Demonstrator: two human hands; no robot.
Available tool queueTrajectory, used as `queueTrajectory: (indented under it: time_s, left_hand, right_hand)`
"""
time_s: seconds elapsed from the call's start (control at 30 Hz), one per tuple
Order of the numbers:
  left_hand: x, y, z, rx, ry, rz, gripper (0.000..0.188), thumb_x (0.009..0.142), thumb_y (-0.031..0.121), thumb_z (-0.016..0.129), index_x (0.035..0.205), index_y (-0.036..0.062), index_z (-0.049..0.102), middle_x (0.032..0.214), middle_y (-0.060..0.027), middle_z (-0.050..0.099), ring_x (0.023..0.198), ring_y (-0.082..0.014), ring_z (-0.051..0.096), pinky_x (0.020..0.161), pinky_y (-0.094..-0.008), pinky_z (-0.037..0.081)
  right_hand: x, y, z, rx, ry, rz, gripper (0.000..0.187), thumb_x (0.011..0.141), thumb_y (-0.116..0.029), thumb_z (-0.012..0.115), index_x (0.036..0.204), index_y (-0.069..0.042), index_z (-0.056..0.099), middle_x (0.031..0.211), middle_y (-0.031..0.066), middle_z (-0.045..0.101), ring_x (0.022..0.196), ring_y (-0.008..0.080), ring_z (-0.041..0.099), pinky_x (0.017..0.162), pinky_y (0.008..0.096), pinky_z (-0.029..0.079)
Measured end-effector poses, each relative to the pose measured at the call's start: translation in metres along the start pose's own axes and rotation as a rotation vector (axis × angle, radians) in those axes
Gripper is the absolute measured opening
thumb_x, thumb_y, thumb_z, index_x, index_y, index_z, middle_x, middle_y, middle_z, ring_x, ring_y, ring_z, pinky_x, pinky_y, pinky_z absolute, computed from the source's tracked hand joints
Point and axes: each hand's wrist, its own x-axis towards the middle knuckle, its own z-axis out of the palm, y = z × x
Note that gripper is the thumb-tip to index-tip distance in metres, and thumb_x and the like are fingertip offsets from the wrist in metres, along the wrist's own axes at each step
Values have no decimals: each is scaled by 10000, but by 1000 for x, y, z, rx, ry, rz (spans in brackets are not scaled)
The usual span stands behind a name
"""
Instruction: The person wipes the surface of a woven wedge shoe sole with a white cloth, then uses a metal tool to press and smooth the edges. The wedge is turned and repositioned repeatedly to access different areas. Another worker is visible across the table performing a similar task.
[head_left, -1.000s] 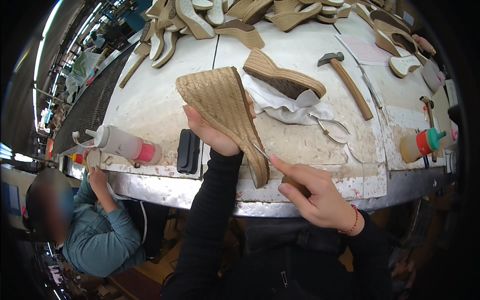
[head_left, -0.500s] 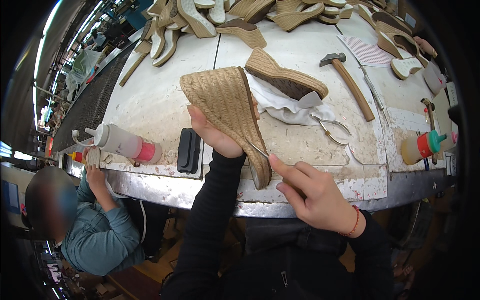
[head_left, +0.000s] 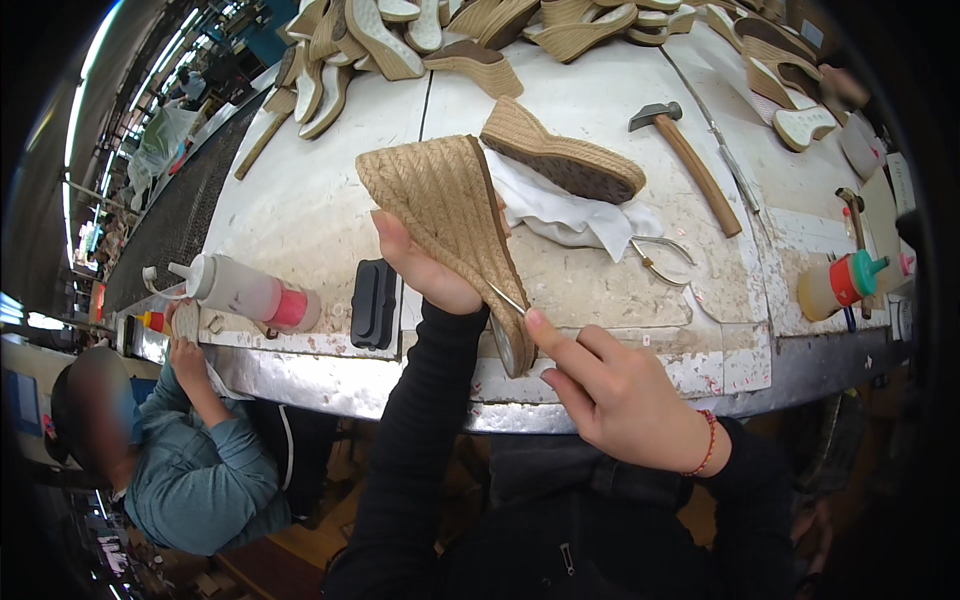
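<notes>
My left hand (head_left: 430, 265) holds up a braided rope wedge sole (head_left: 425, 190), its tall heel end pointing away from me and its thin toe end toward me. The fingers wrap behind the sole; the thumb shows at its left. My right hand (head_left: 620, 390) grips a thin pointed metal tool (head_left: 508, 300), its index finger stretched along it. The tool's tip touches the braid near the toe end; its handle is hidden in my palm. Just beyond, a second wedge sole (head_left: 560, 155) lies tilted on a white cloth (head_left: 570, 210).
Pincers (head_left: 665, 262) lie partly under the cloth. A hammer (head_left: 685, 165) rests farther right. A black case (head_left: 376, 305) and squeeze bottles (head_left: 250, 290) (head_left: 840, 285) stand near the edge. Many wedge soles (head_left: 480, 65) are heaped at the back. A co-worker (head_left: 200, 470) sits at left.
The second wedge sole has tipped over, and the cloth now covers part of the pincers. The dotted sheet at right has shifted away under the soles there. My right hand moved slightly left.
</notes>
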Motion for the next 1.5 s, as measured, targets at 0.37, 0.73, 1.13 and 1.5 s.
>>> queueTrajectory:
  time_s: [0.37,0.73,1.13,1.5]
  left_hand:
    - [7,-3,-6,-79,-133,-46,879,787,774,255,1112,2,524,747,-182,605,521,-225,565,439,-274,445]
    - [2,-6,-4,-118,-145,-123,887,785,779,237,1116,6,519,739,-177,601,526,-224,572,449,-278,466]
    - [-5,-7,4,11,-47,-68,878,797,769,219,1096,5,532,730,-171,595,519,-212,549,452,-273,441]
    - [10,-7,-7,-61,-90,-182,868,775,787,243,1069,27,543,720,-161,594,479,-221,546,439,-273,453]
  right_hand:
    - [-11,9,-29,328,-94,42,498,803,-33,618,1287,-37,500,699,100,540,591,238,519,591,322,429]
    - [10,14,-11,338,-16,-1,463,834,-91,616,1282,-63,504,743,144,582,619,281,565,588,344,453]
    - [5,12,-6,-102,14,-79,471,842,-139,605,1297,-111,490,727,88,517,498,253,535,443,342,451]
    - [-4,12,-25,133,-66,-7,513,814,-73,626,1307,-68,485,672,86,505,570,227,505,554,327,419]
